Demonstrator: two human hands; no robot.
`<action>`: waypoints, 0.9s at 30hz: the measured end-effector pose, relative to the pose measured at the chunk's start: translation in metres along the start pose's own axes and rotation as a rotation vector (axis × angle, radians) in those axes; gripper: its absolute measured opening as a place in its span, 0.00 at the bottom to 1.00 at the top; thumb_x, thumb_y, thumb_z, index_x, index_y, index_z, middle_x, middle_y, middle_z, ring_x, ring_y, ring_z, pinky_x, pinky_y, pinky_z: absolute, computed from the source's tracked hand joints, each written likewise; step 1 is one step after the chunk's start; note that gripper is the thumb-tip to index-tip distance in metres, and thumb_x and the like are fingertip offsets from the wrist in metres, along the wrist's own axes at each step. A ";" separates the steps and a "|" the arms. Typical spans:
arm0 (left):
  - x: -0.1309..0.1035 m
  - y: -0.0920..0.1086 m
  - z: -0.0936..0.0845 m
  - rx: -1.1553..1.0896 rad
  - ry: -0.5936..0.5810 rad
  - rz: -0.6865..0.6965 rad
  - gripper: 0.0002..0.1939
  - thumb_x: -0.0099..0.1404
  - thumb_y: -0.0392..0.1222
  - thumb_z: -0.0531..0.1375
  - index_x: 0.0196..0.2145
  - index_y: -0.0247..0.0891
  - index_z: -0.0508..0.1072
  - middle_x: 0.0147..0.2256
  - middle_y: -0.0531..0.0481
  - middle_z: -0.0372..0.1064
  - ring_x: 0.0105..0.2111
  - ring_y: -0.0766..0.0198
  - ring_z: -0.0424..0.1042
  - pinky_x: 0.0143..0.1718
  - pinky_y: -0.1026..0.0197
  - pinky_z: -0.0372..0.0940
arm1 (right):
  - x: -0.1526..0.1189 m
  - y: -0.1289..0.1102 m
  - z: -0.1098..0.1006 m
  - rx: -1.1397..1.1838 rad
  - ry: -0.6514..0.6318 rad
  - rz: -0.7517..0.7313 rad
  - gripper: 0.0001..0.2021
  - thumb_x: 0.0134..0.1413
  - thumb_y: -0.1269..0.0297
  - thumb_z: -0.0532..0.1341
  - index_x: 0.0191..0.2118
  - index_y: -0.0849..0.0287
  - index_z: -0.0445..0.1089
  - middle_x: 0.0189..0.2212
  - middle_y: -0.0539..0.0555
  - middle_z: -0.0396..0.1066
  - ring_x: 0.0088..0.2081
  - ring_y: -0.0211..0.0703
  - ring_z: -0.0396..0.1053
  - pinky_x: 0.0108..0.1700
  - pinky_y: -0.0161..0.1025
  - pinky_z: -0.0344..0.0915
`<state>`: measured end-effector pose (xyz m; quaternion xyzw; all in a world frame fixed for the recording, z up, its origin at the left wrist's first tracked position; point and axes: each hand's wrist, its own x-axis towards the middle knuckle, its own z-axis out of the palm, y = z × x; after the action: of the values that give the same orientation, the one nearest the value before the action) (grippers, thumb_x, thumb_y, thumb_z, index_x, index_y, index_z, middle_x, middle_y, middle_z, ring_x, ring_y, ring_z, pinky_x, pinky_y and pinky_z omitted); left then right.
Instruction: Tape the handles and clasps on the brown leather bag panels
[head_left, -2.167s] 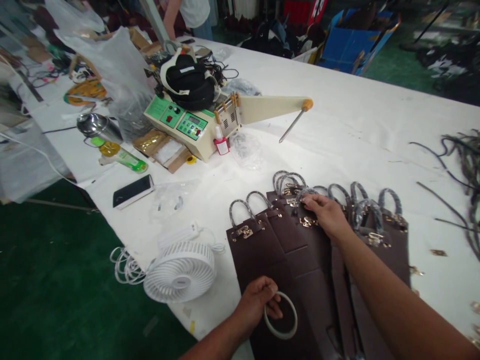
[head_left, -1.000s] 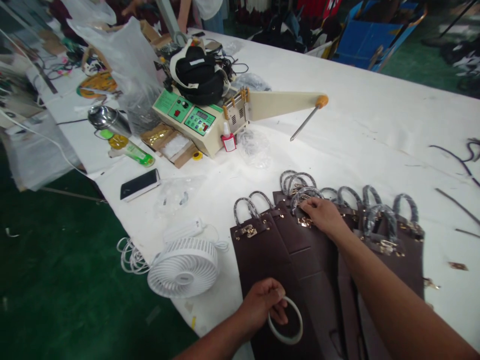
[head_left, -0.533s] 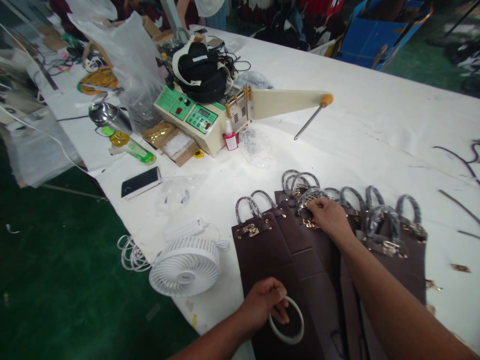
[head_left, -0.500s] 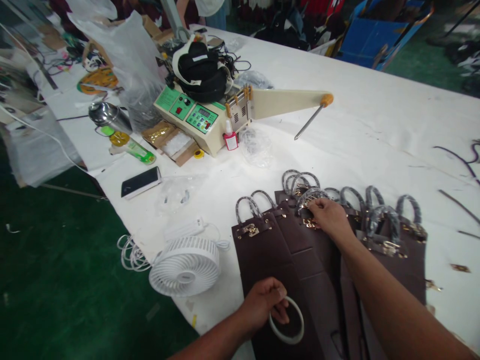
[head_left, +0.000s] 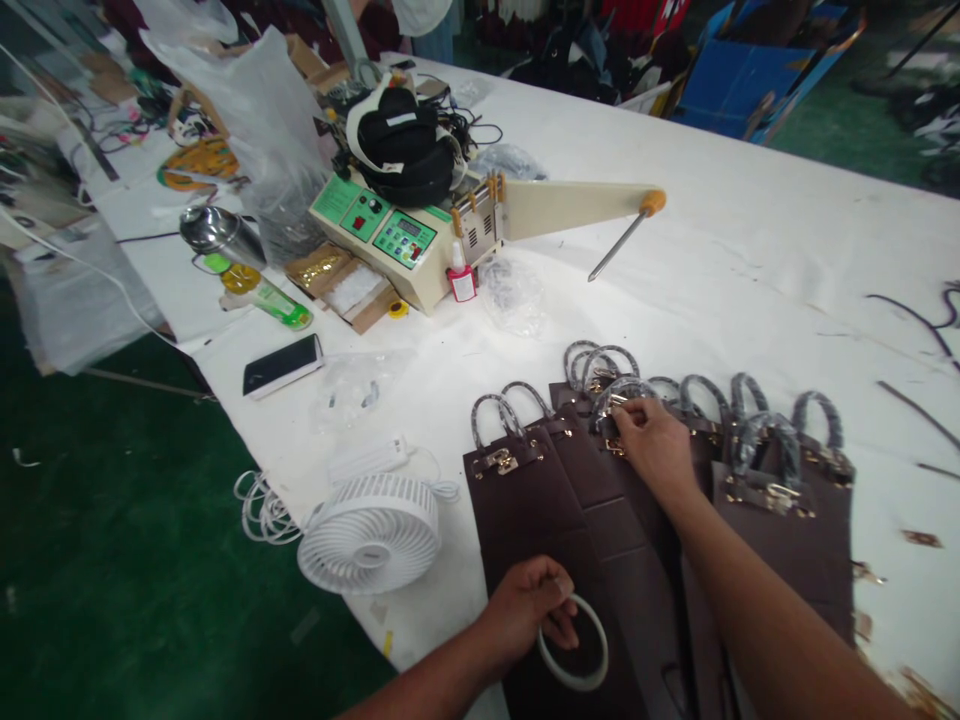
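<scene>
We find our left hand (head_left: 525, 612) closed on a white ring (head_left: 574, 641) at the near edge. Our right hand (head_left: 654, 444) pinches a wrapped handle (head_left: 619, 390) on the overlapped brown bags (head_left: 525, 505). We judge them light, stiff and flat; grip by the handle.

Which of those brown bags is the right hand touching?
The right hand rests on the third bag from the left, at its gold clasp; the other bags lie untouched.

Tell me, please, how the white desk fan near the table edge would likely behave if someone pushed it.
The white fan lies flat, so it would probably slide, not roll. It looks like light plastic. Its coiled cord might drag along.
</scene>
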<state>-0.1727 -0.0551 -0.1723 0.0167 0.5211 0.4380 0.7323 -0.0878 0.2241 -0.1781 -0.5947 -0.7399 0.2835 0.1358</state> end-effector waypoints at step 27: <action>-0.087 0.008 0.041 0.582 0.084 0.510 0.24 0.70 0.49 0.52 0.58 0.35 0.62 0.34 0.49 0.67 0.33 0.64 0.65 0.36 0.61 0.60 | -0.223 -0.017 -0.078 0.438 -0.351 -0.043 0.24 0.53 0.40 0.60 0.45 0.53 0.78 0.44 0.55 0.77 0.46 0.48 0.75 0.48 0.37 0.71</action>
<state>-0.1518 -0.0896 -0.0845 0.3349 0.6323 0.4400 0.5426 -0.0027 0.0288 -0.0754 -0.4772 -0.6856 0.5323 0.1369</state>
